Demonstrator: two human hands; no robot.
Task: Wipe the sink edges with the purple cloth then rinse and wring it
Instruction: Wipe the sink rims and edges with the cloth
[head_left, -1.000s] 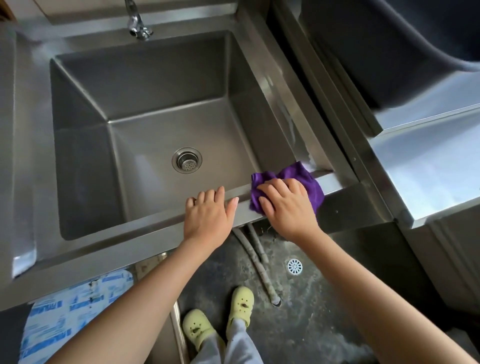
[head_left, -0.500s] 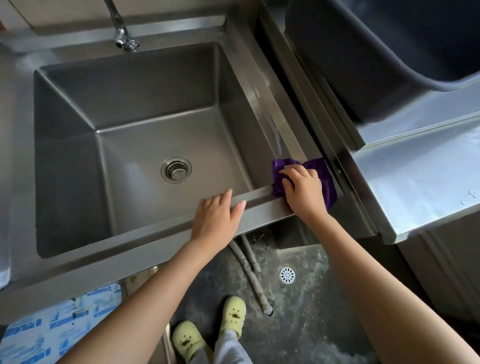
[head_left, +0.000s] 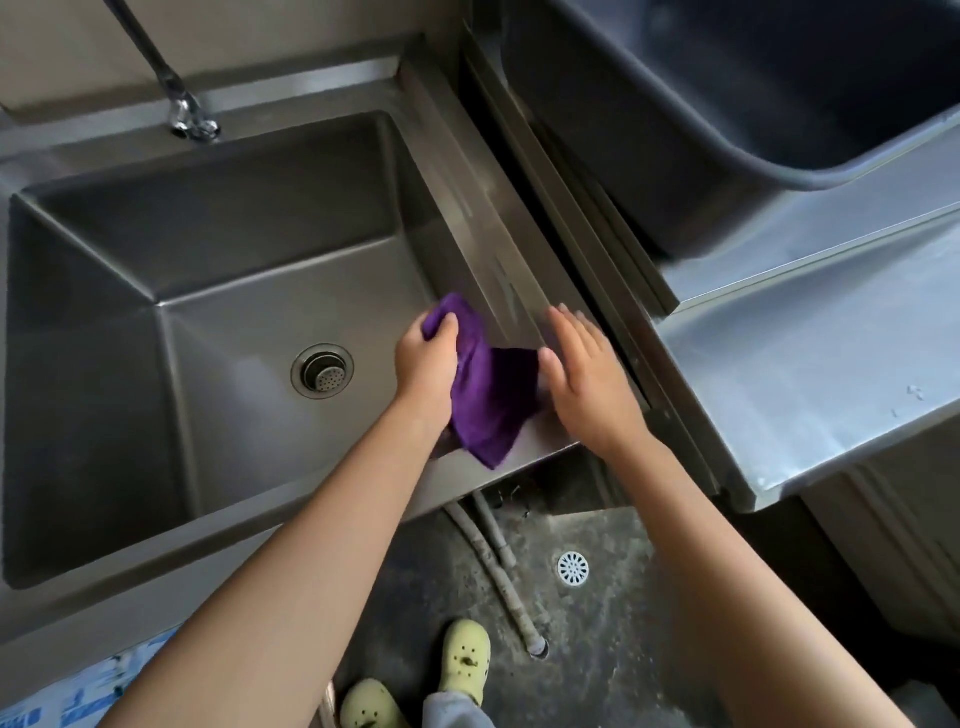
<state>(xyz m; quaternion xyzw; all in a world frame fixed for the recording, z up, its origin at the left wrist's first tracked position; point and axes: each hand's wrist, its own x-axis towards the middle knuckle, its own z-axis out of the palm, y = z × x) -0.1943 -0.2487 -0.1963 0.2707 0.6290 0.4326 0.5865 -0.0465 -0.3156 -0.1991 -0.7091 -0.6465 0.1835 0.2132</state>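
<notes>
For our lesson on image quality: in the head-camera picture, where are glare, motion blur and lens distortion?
Head view: glare whitens the steel counter right of the sink; the right hand is motion-smeared at its fingertips; the left hand gripping the purple cloth looks sharper; wide-angle stretch grows toward the corners.

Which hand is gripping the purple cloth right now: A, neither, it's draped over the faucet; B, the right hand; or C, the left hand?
C: the left hand has its fingers curled round the purple cloth, while the right hand is flat and open beside it.
</notes>
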